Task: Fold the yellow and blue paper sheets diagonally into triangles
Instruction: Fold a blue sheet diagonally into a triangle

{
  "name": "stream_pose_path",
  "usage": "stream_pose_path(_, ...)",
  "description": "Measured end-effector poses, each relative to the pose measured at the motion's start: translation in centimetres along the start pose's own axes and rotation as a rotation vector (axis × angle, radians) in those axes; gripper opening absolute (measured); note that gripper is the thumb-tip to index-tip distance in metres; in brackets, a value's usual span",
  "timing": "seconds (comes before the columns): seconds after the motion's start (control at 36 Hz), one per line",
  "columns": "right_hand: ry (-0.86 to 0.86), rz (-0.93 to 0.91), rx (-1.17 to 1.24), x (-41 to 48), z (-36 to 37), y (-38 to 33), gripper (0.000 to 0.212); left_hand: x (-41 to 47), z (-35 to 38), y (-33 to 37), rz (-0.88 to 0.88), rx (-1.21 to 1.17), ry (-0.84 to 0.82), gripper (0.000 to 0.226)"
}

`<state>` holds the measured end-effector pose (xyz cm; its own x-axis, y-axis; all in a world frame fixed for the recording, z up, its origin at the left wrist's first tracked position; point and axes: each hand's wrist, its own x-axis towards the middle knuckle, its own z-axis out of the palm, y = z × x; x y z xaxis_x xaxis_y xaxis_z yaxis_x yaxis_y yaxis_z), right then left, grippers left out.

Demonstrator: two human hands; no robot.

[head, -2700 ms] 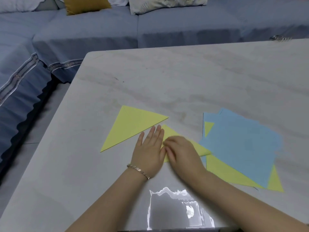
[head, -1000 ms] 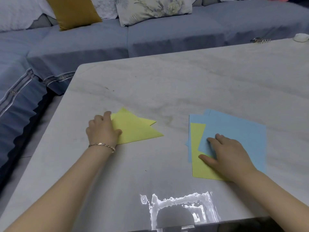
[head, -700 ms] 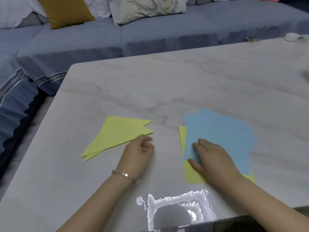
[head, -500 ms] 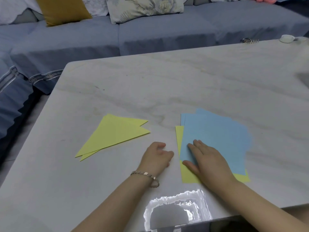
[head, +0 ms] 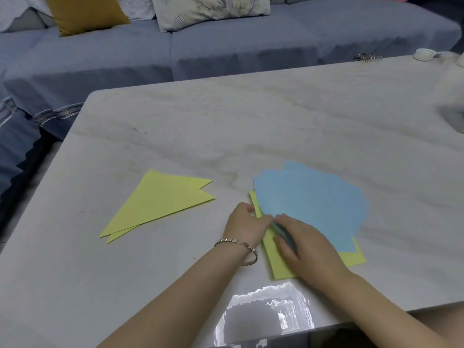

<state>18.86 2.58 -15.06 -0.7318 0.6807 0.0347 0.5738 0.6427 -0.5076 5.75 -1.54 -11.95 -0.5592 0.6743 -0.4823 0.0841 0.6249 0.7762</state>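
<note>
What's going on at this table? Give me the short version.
A person is folding coloured paper on the table. Two folded yellow triangles lie overlapped on the left. On the right, a fanned stack of blue sheets rests on flat yellow paper, none of it folded yet. Both hands meet at the stack's near left corner. The right hand appears to pinch the top blue sheet between thumb and fingers. The left hand is at the edge beside it, its hold blurred.

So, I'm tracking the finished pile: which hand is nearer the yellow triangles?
Left. The left hand lies just right of the triangles, apart from them; the right hand is farther right, on the blue sheets.
</note>
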Motion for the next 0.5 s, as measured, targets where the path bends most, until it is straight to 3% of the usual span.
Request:
stream_pose_path(0.08,0.184,-0.099,-0.109,0.0,0.3,-0.3,0.042,-0.3,-0.5,0.3,0.019,0.034,0.091,0.059)
stream_pose_path(0.17,0.309,-0.27,-0.165,-0.2,0.9,-1.6,0.055,-0.5,-1.8,0.7,-0.029,-0.095,0.061,0.064)
stream_pose_path(0.25,0.32,-0.469,-0.122,-0.2,1.8,-3.1,0.043,-0.5,-3.9,0.6,-0.074,-0.311,-0.031,0.026)
stream_pose_path(0.28,0.306,-0.532,-0.106,-0.2,2.0,-3.4,0.036,-0.4,-4.8,0.5,-0.062,-0.29,-0.022,0.013)
stream_pose_path(0.31,0.292,-0.573,-0.096,-0.1,2.2,-3.5,0.029,-0.3,-5.6,0.2,-0.031,-0.225,0.01,0.013)
stream_pose_path(0.36,0.269,-0.567,-0.1,0.0,2.3,-3.2,0.034,0.0,-7.1,-0.4,0.046,-0.142,0.052,0.021)
stream_pose_path(0.44,0.23,-0.464,-0.07,0.5,2.0,-1.5,0.069,0.0,-9.3,-1.1,0.082,-0.184,0.037,0.025)
stream_pose_path(0.5,0.203,-0.441,-0.05,0.9,1.2,-0.8,0.057,0.1,-10.8,-1.8,0.051,-0.181,0.012,0.028)
